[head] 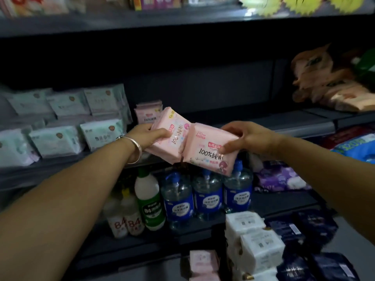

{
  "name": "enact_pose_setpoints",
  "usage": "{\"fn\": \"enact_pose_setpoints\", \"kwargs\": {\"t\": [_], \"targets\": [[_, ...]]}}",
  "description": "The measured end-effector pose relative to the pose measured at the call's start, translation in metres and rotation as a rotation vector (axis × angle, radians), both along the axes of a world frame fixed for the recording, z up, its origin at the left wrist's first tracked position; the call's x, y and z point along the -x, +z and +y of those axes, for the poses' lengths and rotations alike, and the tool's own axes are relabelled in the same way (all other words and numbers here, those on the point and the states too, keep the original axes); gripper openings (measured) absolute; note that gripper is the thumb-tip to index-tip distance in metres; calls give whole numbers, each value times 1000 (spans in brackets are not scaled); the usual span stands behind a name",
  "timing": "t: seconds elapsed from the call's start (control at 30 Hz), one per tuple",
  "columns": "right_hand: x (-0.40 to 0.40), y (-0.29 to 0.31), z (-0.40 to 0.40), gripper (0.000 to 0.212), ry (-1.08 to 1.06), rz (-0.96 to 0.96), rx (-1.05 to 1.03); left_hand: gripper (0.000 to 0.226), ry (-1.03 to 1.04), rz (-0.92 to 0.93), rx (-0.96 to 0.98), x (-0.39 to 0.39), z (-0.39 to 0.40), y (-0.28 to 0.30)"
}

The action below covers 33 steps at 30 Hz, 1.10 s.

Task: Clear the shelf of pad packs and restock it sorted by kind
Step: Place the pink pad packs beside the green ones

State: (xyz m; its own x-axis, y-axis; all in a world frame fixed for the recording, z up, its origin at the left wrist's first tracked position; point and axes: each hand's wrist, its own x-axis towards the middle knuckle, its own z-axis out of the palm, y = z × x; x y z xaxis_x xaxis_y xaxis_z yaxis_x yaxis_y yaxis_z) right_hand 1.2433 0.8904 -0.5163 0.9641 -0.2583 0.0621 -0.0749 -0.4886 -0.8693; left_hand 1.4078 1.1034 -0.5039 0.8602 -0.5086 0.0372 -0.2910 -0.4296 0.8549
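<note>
My left hand (147, 134) grips a pink pad pack (171, 136) by its left edge, held tilted in front of the dark shelf (263, 120). My right hand (245, 137) holds a second pink pad pack (207, 151) by its right side, thumb on the front. The two packs touch edge to edge. More pink packs (147, 114) stand on the shelf just behind my left hand. Mint-green and white packs (60, 122) fill the shelf's left part. The shelf's middle and right stretch is bare.
Orange packs (332, 88) lie piled at the right end of the shelf level. Below stand blue-labelled bottles (207, 197) and bleach bottles (150, 201). White packs (255, 240), dark navy packs (304, 236) and pink packs (204, 262) sit low at the front right. Purple packs (280, 177) lie at the right.
</note>
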Motion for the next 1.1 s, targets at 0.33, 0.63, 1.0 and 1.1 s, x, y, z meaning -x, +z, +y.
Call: {"fn": "enact_pose_setpoints", "kwargs": {"t": [0.33, 0.63, 1.0, 1.1], "targets": [[-24, 30, -35, 47, -194, -177, -49, 37, -37, -115, -60, -43, -26, 39], [-135, 30, -38, 54, -251, -233, -3, 70, -57, -300, -361, -136, -45, 39], [-227, 34, -52, 49, -214, -212, 29, 86, -142, -440, -737, -226, -47, 29], [-237, 34, -55, 50, -202, -194, 27, 90, -158, -496, -786, -235, -54, 25]]}}
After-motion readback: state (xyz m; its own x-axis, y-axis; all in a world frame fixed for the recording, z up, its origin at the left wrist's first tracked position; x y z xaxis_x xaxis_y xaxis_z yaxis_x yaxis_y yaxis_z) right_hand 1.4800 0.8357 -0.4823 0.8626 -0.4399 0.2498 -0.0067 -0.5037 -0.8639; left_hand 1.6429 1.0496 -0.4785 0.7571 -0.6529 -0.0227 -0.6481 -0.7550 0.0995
